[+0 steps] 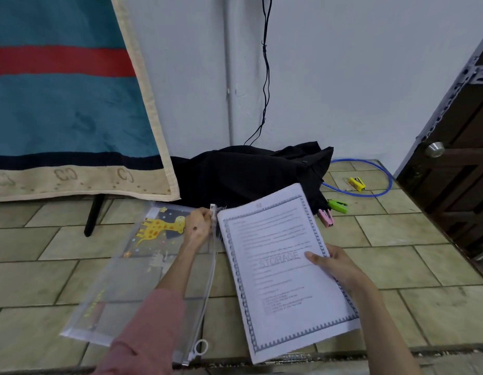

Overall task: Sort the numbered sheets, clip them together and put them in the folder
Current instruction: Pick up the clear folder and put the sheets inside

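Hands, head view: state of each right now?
Left hand: pinching the top corner of the clear zip folder.
Right hand: gripping the right edge of the sheet stack.

Three staplers [337, 205] — one folder [143, 266] — one sheet stack [283, 269]
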Tool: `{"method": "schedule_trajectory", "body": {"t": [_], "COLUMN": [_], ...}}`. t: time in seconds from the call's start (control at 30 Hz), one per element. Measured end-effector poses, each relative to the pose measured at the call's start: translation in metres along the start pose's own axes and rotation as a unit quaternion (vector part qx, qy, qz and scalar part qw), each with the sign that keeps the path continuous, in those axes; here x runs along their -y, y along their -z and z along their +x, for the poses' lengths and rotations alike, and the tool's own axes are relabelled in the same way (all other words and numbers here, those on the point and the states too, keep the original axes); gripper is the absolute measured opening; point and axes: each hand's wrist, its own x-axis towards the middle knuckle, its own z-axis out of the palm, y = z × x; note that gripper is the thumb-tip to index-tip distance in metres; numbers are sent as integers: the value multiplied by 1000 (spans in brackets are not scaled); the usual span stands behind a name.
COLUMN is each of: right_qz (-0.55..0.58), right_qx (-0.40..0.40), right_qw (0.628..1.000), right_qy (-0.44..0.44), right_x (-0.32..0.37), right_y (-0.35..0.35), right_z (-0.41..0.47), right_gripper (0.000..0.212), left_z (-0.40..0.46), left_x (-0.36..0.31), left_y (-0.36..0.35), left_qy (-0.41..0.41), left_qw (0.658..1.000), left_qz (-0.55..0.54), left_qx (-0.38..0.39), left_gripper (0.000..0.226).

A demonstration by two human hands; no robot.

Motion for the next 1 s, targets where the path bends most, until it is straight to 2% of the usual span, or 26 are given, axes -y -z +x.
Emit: {"method": "schedule_trajectory", "body": {"t": [0.1,0.2,0.3,0.4,0.47,0.57,0.63,0.73,0.8,0.87,0.93,1.0], "right_qz": [-88,-138,-151,-161,-158,-147,-141,-106,-73,-47,-27,-12], "right_qx": [12,10,9,8,13,25,31,28,22,23,29,30], "right_qw": [996,990,989,987,987,989,989,994,997,998,998,998], "right_qy": [-13,-11,-4,5,15,16,14,3,-11,-24,-40,-46], "right_x": [4,11,19,28,35,38,34,20,9,1,-3,-4], "right_y": [-4,-5,-5,-6,-9,-20,-32,-48,-52,-52,-50,-50], "right_z": [6,7,6,6,7,13,17,20,21,23,25,26], "right_gripper": [17,15,15,15,15,12,13,19,18,16,14,12], "left_z": [-1,-3,-4,-3,-3,3,4,-2,-13,-30,-55,-81], "left_x": [3,-1,-10,-22,-29,-34,-33,-33,-26,-5,26,57], "left_y": [-3,-3,-3,-7,-8,-8,-7,-4,5,15,30,46], "left_qy": [1,-70,-115,-95,-69,-12,22,24,-13,-50,-2,84], "left_qw": [998,997,990,982,982,997,994,983,989,989,978,972], "left_qz": [-63,15,83,162,172,49,-36,-111,-49,91,191,205], "left_qx": [0,5,7,17,21,59,98,147,138,108,88,76], "left_gripper": [27,34,29,25,26,23,28,33,40,50,60,64]}}
